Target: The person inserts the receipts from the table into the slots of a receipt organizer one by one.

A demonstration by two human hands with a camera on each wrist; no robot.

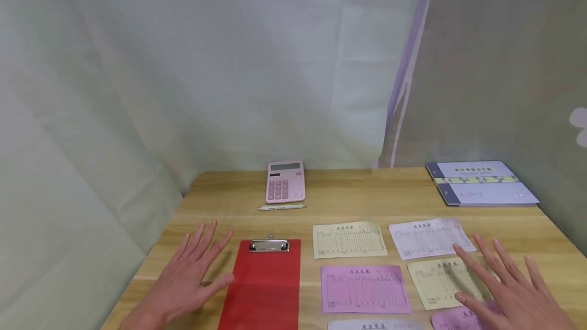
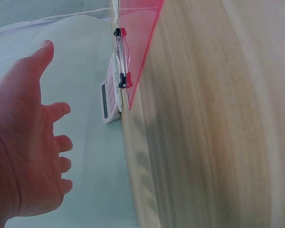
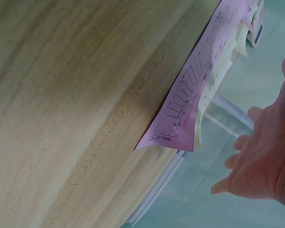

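Note:
My left hand (image 1: 190, 269) hovers over the wooden table with its fingers spread, beside a red clipboard (image 1: 266, 284) with a metal clip at its top. In the left wrist view that hand (image 2: 30, 137) holds nothing and stands apart from the table. My right hand (image 1: 513, 289) is also spread and empty, above a yellow form (image 1: 435, 284) and a pink form (image 1: 458, 318) that it partly hides. In the right wrist view this hand (image 3: 261, 147) is raised off the pink form (image 3: 185, 104). A white form (image 1: 431, 238) lies just beyond its fingertips.
Left of these lie another yellow form (image 1: 349, 240), a pink form (image 1: 364, 289) and a white form (image 1: 376, 325) cut by the frame. At the back are a pink calculator (image 1: 285, 182), a pen (image 1: 282, 207) and a ledger book (image 1: 481, 187). Curtains (image 1: 275, 65) hang behind the table.

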